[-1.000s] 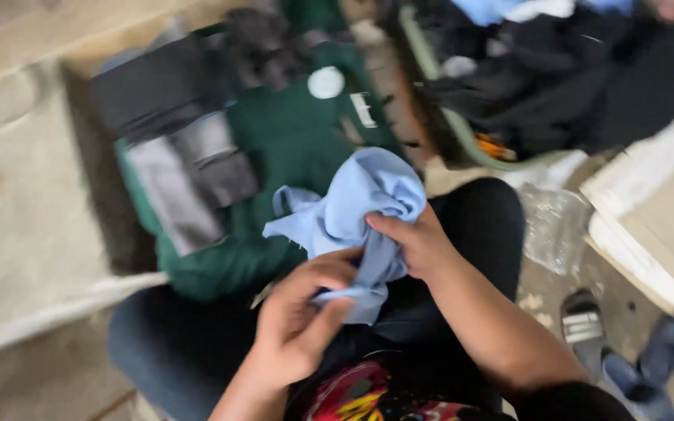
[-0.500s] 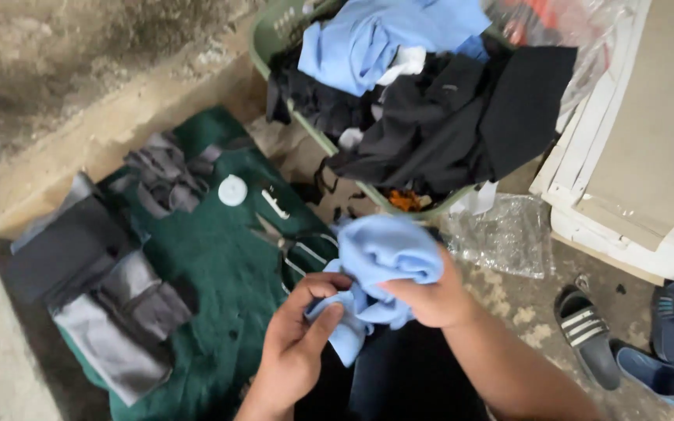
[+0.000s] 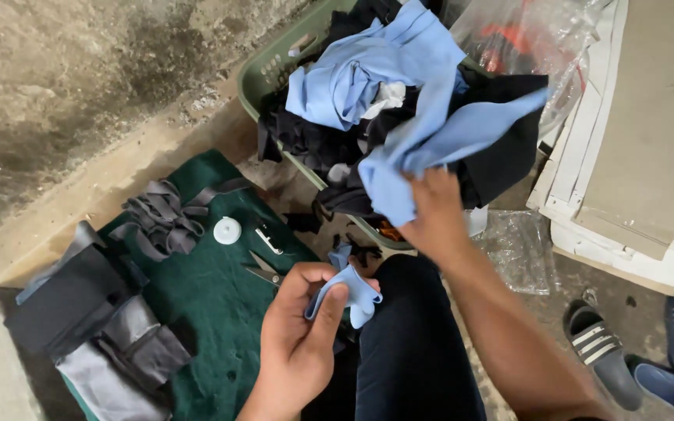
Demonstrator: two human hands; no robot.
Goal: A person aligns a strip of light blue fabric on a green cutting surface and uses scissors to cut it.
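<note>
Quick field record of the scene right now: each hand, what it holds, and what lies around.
left hand: pinches a small blue scrap in its fingers
right hand: grips a large blue cloth over the basket
basket: green, heaped with blue and black clothes
green mat: on the floor, bearing scissors, a white disc, grey strips and folded grey pieces
sandals: lower right, on the floor
plastic bag: beside the basket
</note>
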